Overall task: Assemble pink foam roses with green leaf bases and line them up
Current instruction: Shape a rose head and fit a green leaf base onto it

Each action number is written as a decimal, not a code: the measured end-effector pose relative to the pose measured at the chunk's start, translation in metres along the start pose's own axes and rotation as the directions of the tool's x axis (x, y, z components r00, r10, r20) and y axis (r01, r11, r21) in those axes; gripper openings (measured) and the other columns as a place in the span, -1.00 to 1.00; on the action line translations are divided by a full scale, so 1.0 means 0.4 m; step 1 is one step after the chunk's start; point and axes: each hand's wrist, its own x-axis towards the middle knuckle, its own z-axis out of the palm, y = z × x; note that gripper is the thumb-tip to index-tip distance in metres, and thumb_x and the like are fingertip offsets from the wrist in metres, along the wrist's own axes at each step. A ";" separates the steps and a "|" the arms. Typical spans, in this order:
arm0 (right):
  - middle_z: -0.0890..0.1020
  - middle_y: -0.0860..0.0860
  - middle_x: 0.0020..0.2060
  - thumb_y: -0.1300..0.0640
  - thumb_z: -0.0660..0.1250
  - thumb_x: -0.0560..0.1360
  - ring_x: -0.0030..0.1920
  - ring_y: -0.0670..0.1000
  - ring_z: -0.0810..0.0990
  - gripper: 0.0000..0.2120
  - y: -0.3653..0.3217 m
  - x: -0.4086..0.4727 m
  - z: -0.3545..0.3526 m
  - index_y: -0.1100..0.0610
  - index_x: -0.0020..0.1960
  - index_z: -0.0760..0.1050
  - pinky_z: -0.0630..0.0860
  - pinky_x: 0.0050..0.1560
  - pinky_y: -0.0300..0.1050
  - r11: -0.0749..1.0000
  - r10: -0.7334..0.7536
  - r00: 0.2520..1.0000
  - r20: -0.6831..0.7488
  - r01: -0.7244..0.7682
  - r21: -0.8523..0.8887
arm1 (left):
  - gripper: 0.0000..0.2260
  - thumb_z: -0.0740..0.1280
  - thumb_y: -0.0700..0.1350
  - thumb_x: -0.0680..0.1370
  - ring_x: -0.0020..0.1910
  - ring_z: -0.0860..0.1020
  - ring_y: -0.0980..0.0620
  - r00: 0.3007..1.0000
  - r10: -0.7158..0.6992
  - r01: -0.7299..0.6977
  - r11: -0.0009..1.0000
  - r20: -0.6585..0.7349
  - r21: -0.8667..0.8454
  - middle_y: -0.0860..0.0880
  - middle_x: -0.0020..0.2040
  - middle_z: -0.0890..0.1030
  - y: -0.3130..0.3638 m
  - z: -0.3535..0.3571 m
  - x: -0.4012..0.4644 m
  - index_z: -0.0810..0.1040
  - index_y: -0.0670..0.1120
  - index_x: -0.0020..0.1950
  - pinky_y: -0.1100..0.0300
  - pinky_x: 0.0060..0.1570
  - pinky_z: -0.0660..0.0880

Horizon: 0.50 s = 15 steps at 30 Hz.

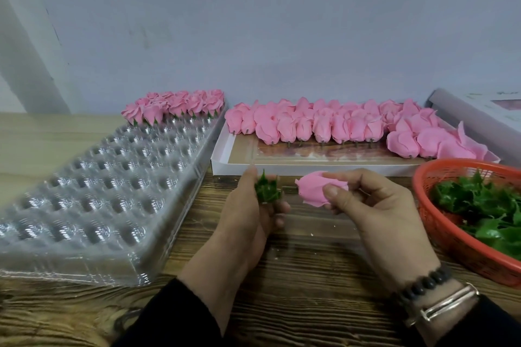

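My left hand (251, 211) pinches a green leaf base (267, 190) between thumb and fingers, its points up. My right hand (377, 205) holds a pink foam rose (314, 187) on its side, a short gap to the right of the leaf base. Several finished roses with green bases (174, 105) stand in rows at the far end of the clear plastic cavity tray (112, 177). Many bare pink roses (338, 124) lie in the white cardboard box (222, 149) behind my hands.
A red mesh basket (431, 220) with several green leaf bases (485, 205) sits at the right edge. The wooden table (310, 276) carries everything. A grey wall stands close behind, and a rolled sheet (465, 113) lies at the far right.
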 end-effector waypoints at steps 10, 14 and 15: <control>0.63 -0.07 -0.37 0.30 0.45 0.33 -0.31 -0.05 0.55 -0.76 0.016 0.010 -0.001 -0.05 -0.20 0.65 0.50 -0.17 -0.17 0.987 -0.109 0.993 0.037 0.112 -0.114 | -0.70 0.05 -0.20 0.58 -0.31 0.46 0.07 0.986 0.080 -0.090 0.994 0.144 0.067 -0.13 -0.15 0.58 -0.012 0.007 -0.011 0.58 -0.14 -0.05 0.29 -0.47 0.38; 0.66 0.03 -0.16 0.29 0.45 0.34 -0.13 0.02 0.62 -0.68 0.026 0.014 0.007 -0.17 -0.21 0.61 0.54 -0.03 -0.05 0.966 -0.163 0.986 0.035 0.167 -0.195 | -0.70 0.04 -0.23 0.57 -0.25 0.50 0.04 0.981 0.096 -0.107 0.993 0.167 0.056 -0.15 -0.09 0.61 -0.023 0.014 -0.010 0.58 -0.15 -0.02 0.29 -0.46 0.43; 0.64 0.01 -0.18 0.28 0.46 0.33 -0.15 -0.03 0.60 -0.67 0.028 0.016 0.008 -0.19 -0.23 0.60 0.53 -0.05 -0.14 0.954 -0.183 0.982 0.039 0.187 -0.234 | -0.70 0.04 -0.23 0.58 -0.23 0.50 0.02 0.981 0.103 -0.114 0.992 0.167 0.058 -0.17 -0.07 0.61 -0.027 0.017 -0.009 0.57 -0.17 0.01 0.28 -0.44 0.45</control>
